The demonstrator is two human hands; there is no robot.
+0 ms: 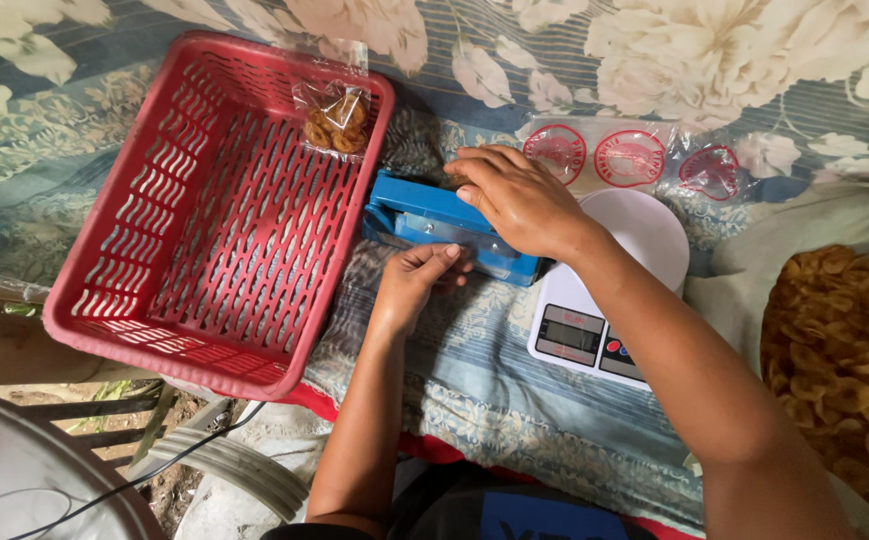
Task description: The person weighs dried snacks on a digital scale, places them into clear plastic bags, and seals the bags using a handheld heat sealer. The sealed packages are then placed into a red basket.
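Observation:
A blue heat sealer [425,215] lies on the flowered cloth between a red basket and a white scale. My right hand [515,195] presses down flat on the sealer's top bar. My left hand [417,280] pinches a clear plastic bag edge at the sealer's near side; the bag itself is mostly hidden under my hands. One sealed clear bag of brown ring-shaped snacks [335,115] rests in the far corner of the red slotted basket [155,300].
A white digital kitchen scale [595,330] sits right of the sealer. Clear bags with round red printed labels [635,158] lie behind it. A heap of golden chips [845,350] fills the right edge. A metal lid [25,480] and a cable are at lower left.

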